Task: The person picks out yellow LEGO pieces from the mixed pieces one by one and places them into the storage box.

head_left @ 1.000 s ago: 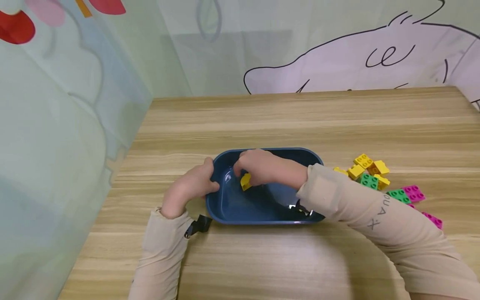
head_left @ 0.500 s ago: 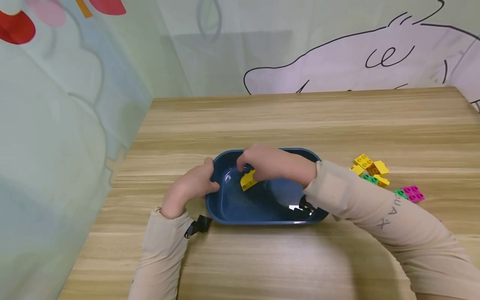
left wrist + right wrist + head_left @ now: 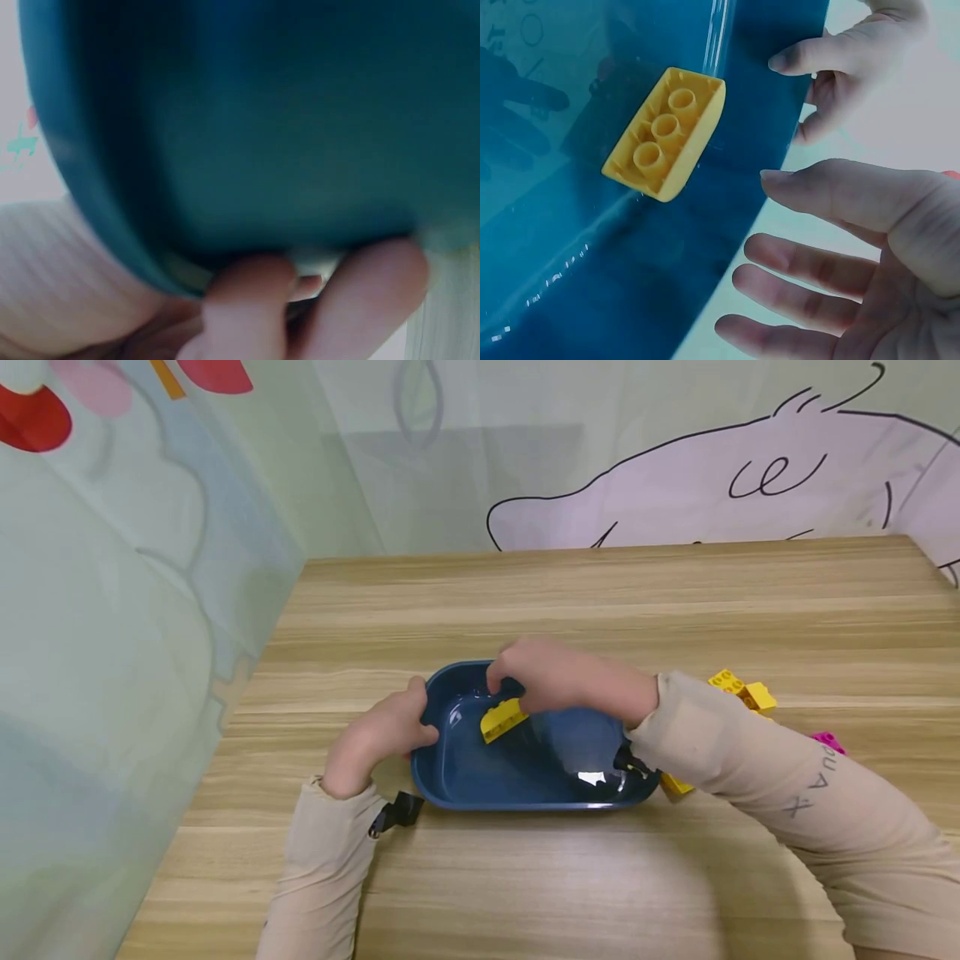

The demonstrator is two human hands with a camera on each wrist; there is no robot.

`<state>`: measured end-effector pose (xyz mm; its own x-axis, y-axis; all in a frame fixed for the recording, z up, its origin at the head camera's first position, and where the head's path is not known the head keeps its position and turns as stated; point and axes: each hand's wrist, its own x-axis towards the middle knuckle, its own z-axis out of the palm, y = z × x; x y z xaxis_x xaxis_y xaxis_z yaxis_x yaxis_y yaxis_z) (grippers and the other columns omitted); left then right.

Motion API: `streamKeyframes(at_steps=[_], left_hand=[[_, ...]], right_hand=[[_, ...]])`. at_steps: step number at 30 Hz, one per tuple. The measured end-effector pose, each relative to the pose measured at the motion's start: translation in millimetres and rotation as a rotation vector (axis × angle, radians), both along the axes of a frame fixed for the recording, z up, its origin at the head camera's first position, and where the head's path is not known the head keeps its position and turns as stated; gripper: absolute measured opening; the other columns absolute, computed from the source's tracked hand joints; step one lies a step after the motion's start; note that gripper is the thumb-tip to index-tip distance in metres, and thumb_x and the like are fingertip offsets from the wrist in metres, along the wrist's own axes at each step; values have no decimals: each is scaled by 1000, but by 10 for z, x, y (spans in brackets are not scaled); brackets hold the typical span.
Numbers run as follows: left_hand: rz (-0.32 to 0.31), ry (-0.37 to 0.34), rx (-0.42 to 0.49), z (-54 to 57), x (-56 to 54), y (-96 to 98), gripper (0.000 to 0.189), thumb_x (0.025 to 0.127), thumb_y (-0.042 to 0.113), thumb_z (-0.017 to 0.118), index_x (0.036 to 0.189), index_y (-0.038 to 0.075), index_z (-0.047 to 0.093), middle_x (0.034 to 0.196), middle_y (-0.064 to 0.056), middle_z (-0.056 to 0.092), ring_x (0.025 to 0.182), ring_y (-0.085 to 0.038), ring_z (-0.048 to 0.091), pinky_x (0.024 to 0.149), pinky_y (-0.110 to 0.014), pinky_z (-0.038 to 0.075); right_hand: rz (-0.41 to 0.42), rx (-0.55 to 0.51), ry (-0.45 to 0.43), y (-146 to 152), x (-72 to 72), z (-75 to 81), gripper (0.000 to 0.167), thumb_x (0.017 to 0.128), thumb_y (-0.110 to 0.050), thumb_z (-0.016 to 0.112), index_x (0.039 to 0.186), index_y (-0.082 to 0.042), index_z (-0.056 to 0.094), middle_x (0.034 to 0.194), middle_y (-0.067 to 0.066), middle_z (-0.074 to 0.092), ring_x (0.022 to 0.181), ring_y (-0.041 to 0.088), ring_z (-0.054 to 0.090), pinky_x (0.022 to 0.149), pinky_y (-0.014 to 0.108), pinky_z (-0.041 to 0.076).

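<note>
A blue plastic tub point(image 3: 540, 772) sits on the wooden table. My left hand point(image 3: 384, 727) grips its left end, thumb over the rim; in the left wrist view the fingers point(image 3: 247, 307) press the tub from outside. Inside lies one yellow toy building brick point(image 3: 502, 720) with a rounded end. The right wrist view shows the hollow underside of that brick point(image 3: 664, 135), with tubes in it. My right hand point(image 3: 558, 677) is over the far side of the tub, beside the brick. Its fingers point(image 3: 802, 262) are spread and hold nothing.
Right of the tub lie several yellow bricks point(image 3: 760, 696) and a magenta brick point(image 3: 828, 742), partly hidden by the right sleeve point(image 3: 750, 760). Another yellow brick point(image 3: 677, 785) pokes out by the tub's right end. A patterned wall point(image 3: 450, 485) stands behind the table.
My right hand has let go of the yellow brick and drawn back to the right and away. The brick stays in the tub, more of it showing. My left hand has not moved.
</note>
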<state>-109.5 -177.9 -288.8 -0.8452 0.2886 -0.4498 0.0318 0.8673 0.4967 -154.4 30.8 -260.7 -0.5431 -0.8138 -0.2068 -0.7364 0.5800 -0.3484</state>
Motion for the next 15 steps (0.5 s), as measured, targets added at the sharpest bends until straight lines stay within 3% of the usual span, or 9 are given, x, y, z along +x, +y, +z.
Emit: streamKeyframes(at_steps=[7,15], left_hand=[[-1,-2,-13,9,8,6,64,87,3,53,133,-21,16,72,-14,58,54,-21,55,57,-29,44],[18,-15,-30,-5,-4,1,64,88,3,53,135,-19,15,78,-16,58,56,-21,56,55,-27,44]], right_hand=[[9,-35,23,96,12,108,31,77,2,68,107,-2,68,113,11,63,105,27,56,90,38,46],[-34,-4,54,229,18,228,31,76,2,67,106,-5,68,112,11,62,103,26,56,86,39,47]])
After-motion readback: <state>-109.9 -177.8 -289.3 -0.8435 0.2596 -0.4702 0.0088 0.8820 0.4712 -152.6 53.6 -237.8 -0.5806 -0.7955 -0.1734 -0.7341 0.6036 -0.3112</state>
